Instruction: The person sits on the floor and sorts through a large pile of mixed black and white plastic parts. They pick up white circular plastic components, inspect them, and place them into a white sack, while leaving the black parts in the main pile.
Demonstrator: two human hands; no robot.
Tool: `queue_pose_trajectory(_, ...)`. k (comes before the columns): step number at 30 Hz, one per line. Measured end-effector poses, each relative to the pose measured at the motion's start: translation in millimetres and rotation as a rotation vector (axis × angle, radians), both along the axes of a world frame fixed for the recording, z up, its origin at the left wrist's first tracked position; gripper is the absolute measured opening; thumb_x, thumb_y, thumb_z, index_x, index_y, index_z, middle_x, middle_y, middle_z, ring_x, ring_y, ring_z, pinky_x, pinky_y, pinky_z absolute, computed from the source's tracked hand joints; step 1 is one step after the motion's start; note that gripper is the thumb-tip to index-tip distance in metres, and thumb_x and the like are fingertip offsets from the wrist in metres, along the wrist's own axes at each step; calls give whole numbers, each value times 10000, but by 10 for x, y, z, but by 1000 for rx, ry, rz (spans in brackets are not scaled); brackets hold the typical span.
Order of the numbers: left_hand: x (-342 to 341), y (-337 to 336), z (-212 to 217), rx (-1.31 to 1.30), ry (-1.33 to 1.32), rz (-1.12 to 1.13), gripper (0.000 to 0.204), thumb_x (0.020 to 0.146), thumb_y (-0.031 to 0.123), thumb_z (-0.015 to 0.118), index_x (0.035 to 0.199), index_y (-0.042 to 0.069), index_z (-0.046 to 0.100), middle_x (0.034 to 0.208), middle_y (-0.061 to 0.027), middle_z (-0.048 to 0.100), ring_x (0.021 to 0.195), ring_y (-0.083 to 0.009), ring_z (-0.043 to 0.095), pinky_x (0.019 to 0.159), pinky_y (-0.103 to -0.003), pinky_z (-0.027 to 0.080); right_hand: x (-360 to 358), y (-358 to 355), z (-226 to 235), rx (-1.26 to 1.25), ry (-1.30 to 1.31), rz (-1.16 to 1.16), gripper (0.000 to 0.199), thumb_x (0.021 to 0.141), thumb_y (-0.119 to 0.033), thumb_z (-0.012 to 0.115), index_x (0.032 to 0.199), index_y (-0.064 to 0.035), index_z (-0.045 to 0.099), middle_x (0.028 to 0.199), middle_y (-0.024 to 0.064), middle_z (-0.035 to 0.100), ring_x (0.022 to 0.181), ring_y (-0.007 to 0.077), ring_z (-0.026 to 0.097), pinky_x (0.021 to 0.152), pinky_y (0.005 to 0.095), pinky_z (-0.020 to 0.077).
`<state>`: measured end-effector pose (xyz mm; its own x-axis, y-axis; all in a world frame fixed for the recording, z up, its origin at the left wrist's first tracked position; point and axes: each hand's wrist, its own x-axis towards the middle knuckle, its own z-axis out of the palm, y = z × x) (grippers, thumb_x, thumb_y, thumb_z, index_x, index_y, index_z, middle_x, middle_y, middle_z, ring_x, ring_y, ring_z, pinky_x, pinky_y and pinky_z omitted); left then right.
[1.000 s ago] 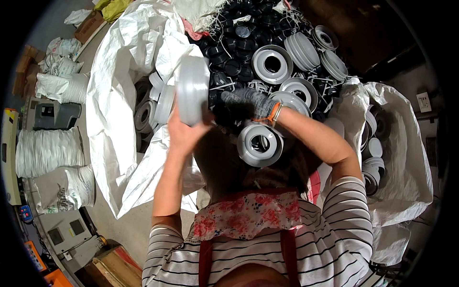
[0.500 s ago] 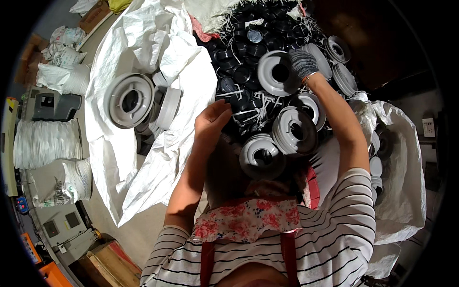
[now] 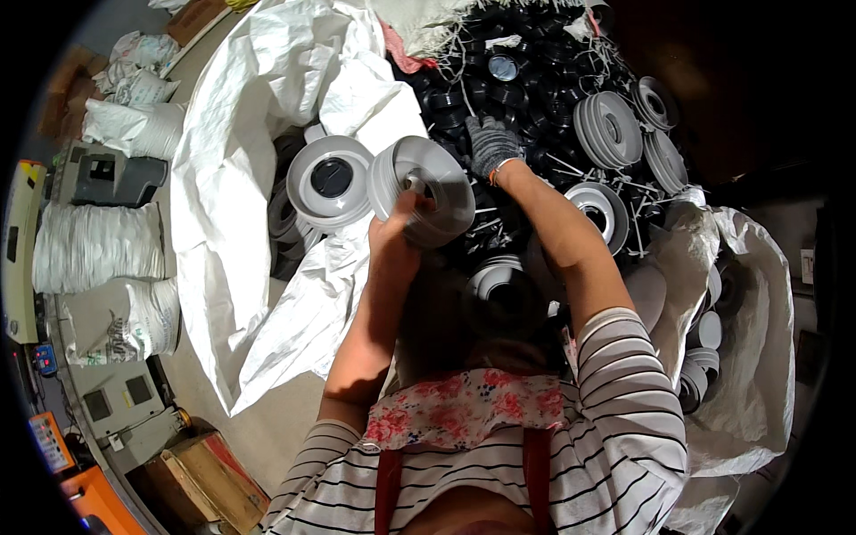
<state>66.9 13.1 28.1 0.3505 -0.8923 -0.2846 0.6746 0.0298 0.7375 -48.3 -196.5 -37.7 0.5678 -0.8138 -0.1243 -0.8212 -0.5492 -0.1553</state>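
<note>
Workshop floor (image 3: 267,428) is showing at lower left of the head view, carrying a brown cardboard box (image 3: 201,481) and grey machine housings (image 3: 111,174). Stuffed white sacks (image 3: 98,245) are lying along the left edge.

Head view, centre: 1 large white woven bag (image 3: 241,178) is lying open across the floor, with a grey plastic spool (image 3: 330,181) resting flat in its mouth, black hub facing up. Above and to the right, a heap of black plastic parts (image 3: 499,80) is filling the upper middle, with white strapping scraps mixed in. Several more grey spools (image 3: 611,129) are leaning on edge at the right side of the heap. A 2nd white bag (image 3: 758,339) is sitting at the far right, holding more spools.

Left hand (image 3: 397,236), bare, is gripping a grey flanged spool (image 3: 428,192) from below; its fingers are closing on the near flange, and the spool is tilting on edge just beside the flat one, over the edge of the large bag. Right hand (image 3: 490,147), in a grey knit glove, is reaching forward into the black parts; fingers are curling down among them, and I cannot tell whether they are pinching anything.
</note>
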Motion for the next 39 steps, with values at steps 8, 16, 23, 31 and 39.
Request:
queue_pose_trajectory(8,-162,160,106,-6,-72,87,276,847,129,650,1074,-11,579,926,-63,614,851,-155,595,768,-280,461,-305,563,944,326,-591,282,734,656,-364,761,1234,-13,476,1176,233,548,1090,365,542,946,407,435)
queue_pose_trajectory(16,-241,524,362,11,-59,-185,249,873,123,578,1033,-66,556,913,-114,629,781,-195,630,686,-311,513,-592,1193,1209,39,-464,653,712,671,-305,738,1268,-31,464,1084,225,543,1053,390,526,933,424,430)
queue_pose_trajectory(23,40,716,443,14,42,-265,275,885,173,563,1007,-73,579,926,-123,632,820,-195,618,706,-310,507,-576,1369,1336,-212,-449,1154,558,742,-228,637,1250,-49,490,1068,167,541,989,345,546,897,412,436)
queue_pose_trajectory(31,-119,858,720,3,-784,-269,221,882,172,562,1005,-9,594,909,-48,616,812,-131,570,737,-272,451,-446,1591,1428,164,-586,494,565,719,-323,738,1181,-57,550,1001,171,632,848,299,642,715,367,516)
queue_pose_trajectory(39,143,919,734,-21,-891,-98,400,782,95,701,1144,48,539,922,-41,628,814,-111,585,722,-264,473,-32,1500,1046,254,-888,650,486,767,-394,716,975,30,600,805,155,643,818,282,644,745,356,509)
